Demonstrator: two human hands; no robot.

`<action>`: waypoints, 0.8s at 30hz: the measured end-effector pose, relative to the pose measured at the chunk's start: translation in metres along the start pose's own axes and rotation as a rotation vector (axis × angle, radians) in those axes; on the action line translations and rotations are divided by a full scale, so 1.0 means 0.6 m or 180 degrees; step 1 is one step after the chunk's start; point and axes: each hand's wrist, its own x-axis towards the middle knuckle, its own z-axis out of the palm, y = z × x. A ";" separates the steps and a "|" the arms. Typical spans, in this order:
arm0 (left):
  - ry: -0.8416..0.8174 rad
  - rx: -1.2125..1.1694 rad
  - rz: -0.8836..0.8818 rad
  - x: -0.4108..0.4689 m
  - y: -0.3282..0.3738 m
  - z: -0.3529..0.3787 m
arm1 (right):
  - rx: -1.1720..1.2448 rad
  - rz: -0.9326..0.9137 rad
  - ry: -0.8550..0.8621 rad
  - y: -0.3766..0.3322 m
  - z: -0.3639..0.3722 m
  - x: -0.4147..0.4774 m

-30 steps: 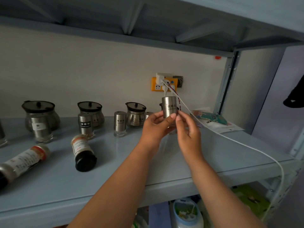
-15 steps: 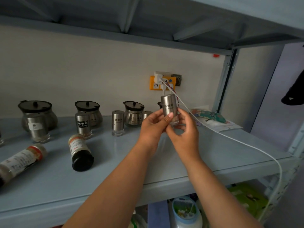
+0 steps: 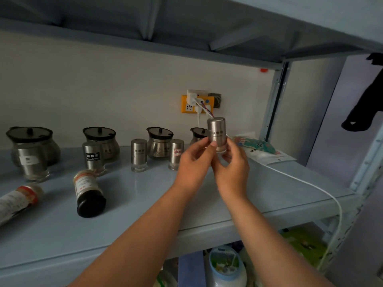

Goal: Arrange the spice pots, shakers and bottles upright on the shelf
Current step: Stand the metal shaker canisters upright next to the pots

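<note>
A steel shaker (image 3: 216, 132) is held upright above the blue shelf (image 3: 157, 206), gripped at its lower half by my left hand (image 3: 193, 160) and my right hand (image 3: 232, 164). Several more steel shakers stand upright along the back: shaker (image 3: 33, 164), shaker (image 3: 93, 158), shaker (image 3: 138, 154), shaker (image 3: 176, 153). Behind them stand lidded spice pots: pot (image 3: 31, 141), pot (image 3: 103, 139), pot (image 3: 159, 141), pot (image 3: 198, 134) partly hidden by the held shaker. A black-capped bottle (image 3: 88, 192) lies on its side. Another bottle (image 3: 17, 200) lies at the left edge.
A yellow wall socket (image 3: 196, 103) with plugs sits behind the shaker; a white cable (image 3: 310, 184) runs from it over the shelf's right front corner. A printed packet (image 3: 263, 150) lies at the back right. The upper shelf (image 3: 145, 21) hangs overhead. Containers sit on the shelf below.
My right hand has slid lower and round the shaker's base, and the shaker has been turned upright a little between both hands. The bottles and pots have not moved.
</note>
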 end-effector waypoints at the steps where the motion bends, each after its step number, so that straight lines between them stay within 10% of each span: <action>1: -0.0070 0.0078 -0.0039 -0.002 -0.001 0.005 | -0.0063 0.0059 -0.0030 0.001 -0.004 0.004; 24: -0.0045 0.0494 -0.1513 0.079 -0.069 0.125 | -0.0946 0.1482 -0.0962 0.099 -0.042 0.101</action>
